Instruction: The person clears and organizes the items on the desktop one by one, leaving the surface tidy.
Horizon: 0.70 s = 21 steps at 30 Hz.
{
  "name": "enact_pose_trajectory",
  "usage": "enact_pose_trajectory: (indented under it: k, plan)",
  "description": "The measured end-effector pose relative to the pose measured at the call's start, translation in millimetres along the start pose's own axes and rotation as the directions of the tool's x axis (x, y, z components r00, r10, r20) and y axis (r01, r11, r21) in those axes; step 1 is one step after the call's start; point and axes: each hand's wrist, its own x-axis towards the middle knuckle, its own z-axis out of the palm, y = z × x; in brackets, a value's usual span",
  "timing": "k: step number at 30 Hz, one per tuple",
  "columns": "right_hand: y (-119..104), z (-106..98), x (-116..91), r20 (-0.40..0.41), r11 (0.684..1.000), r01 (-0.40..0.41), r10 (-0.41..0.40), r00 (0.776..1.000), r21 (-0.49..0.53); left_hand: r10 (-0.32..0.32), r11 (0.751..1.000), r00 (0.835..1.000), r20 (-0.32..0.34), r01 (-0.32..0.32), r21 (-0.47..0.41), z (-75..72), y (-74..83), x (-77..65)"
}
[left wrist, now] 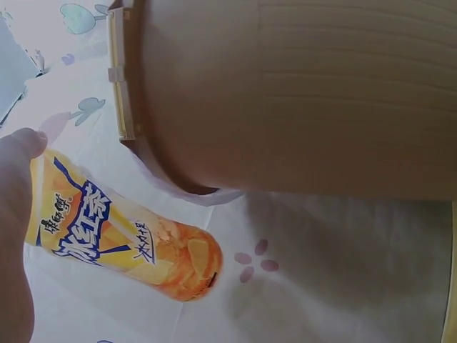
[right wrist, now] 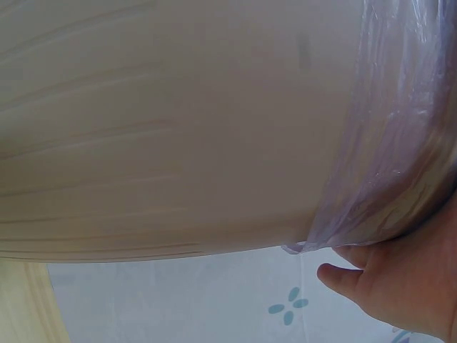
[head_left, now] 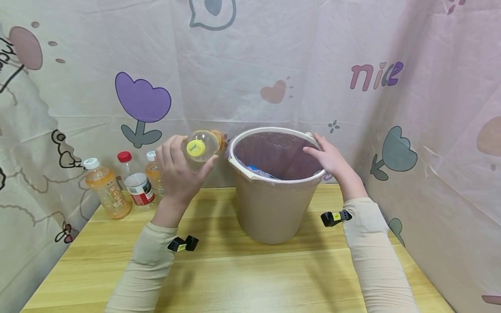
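My left hand (head_left: 178,169) grips a clear plastic drink bottle (head_left: 209,145) with a yellow cap, held in the air left of the bin. Its cap points toward me and its base away. The left wrist view shows the bottle's yellow and orange label (left wrist: 93,214) beside the bin wall. My right hand (head_left: 332,158) holds the right rim of a beige trash bin (head_left: 274,208), which stands upright on the table. Thin purple-tinted liner film (right wrist: 378,143) folds over that rim. Inside the bin lies something with a bit of blue, mostly hidden by the front rim.
At the table's left back stand a white-capped orange bottle (head_left: 107,191), a red-capped bottle (head_left: 137,184) and another white-capped bottle (head_left: 152,174), partly behind my left hand. A printed cloth (head_left: 235,78) hangs behind the wooden table (head_left: 235,278) and along its sides.
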Motion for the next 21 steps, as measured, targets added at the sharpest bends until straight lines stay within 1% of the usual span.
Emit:
enact_pose_trajectory:
  k: [8, 15, 21]
  plan:
    - [0, 0, 0, 0.002, 1.000, -0.001, 0.001, 1.000, -0.003, 0.046, 0.999, 0.998, -0.032, -0.046, -0.013, 0.4, 8.1, 2.6]
    - [-1, 0, -1, 0.000, 1.000, -0.001, 0.001, 1.000, -0.005, 0.093, 0.993, 0.994, -0.060, -0.097, -0.064, 2.0, 14.3, 2.5]
    - [-2, 0, -2, 0.002, 1.000, 0.000, 0.000, 1.000, -0.005, 0.125, 0.985, 0.987, -0.097, -0.136, -0.104, 4.9, 19.9, 1.2]
